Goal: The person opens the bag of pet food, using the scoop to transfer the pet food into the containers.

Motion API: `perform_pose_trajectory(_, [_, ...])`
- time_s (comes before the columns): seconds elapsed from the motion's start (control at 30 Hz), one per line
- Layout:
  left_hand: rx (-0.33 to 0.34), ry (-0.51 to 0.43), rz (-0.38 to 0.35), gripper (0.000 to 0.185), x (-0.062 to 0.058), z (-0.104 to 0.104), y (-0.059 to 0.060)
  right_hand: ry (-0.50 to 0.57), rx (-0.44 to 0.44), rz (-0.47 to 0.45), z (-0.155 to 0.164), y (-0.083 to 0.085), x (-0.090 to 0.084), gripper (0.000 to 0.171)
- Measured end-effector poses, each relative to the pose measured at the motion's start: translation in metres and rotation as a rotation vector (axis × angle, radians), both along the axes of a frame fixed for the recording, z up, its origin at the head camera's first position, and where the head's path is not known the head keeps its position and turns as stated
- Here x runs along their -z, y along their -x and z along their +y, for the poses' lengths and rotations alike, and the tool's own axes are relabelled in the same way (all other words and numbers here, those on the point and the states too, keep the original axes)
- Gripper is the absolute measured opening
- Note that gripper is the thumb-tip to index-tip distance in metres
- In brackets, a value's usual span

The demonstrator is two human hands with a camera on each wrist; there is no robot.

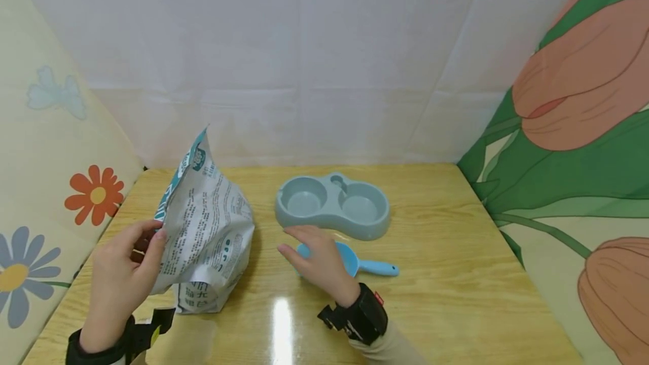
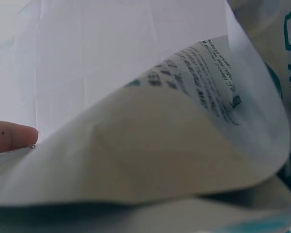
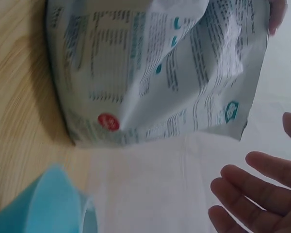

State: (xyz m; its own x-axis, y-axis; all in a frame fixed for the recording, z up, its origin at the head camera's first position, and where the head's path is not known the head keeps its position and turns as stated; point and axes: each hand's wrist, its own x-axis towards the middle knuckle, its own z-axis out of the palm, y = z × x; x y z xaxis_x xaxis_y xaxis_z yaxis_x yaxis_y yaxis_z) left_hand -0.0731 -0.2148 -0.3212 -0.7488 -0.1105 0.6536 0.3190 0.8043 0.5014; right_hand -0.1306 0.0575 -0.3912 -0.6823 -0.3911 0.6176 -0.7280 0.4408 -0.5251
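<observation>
A white bag (image 1: 208, 230) with teal print stands on the left of the wooden table (image 1: 446, 297), its top open and crumpled. My left hand (image 1: 152, 241) pinches the bag's open edge at its left side; in the left wrist view the bag (image 2: 150, 145) fills the frame, with one fingertip (image 2: 9, 137) on it. My right hand (image 1: 294, 241) is open, its fingers straight, over the bowl end of a blue scoop (image 1: 362, 265). The scoop's handle points right. In the right wrist view I see the bag (image 3: 160, 73), the scoop (image 3: 48, 204) and my straight fingers (image 3: 252, 194).
A grey-blue double pet bowl (image 1: 332, 204) sits just behind the scoop, both wells empty. White cloth (image 1: 324, 61) hangs behind the table. Flowered cloth (image 1: 45, 173) borders the left side and tulip-print cloth (image 1: 583, 156) the right.
</observation>
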Motion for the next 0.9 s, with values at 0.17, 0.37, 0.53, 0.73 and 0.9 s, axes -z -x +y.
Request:
perform_pose_trajectory(0.17, [-0.007, -0.003, -0.002, 0.015, 0.000, -0.002, -0.001, -0.049, -0.063, -0.010, -0.029, 0.004, -0.011, 0.029])
perform_pose_trajectory(0.37, [-0.021, -0.016, -0.021, 0.016, 0.001, -0.002, -0.003, -0.079, -0.176, -0.030, -0.058, 0.004, -0.029, 0.025])
perform_pose_trajectory(0.53, [-0.013, -0.015, -0.022, 0.016, 0.000, -0.002, -0.003, -0.074, -0.254, -0.050, -0.078, 0.003, -0.040, 0.021])
perform_pose_trajectory(0.73, [0.035, -0.031, 0.015, 0.013, -0.001, -0.002, -0.003, -0.097, -0.334, -0.057, -0.102, 0.000, -0.053, 0.019])
perform_pose_trajectory(0.9, [0.061, -0.063, 0.007, 0.013, -0.001, 0.000, -0.002, -0.107, -0.384, -0.079, -0.115, -0.003, -0.058, 0.016])
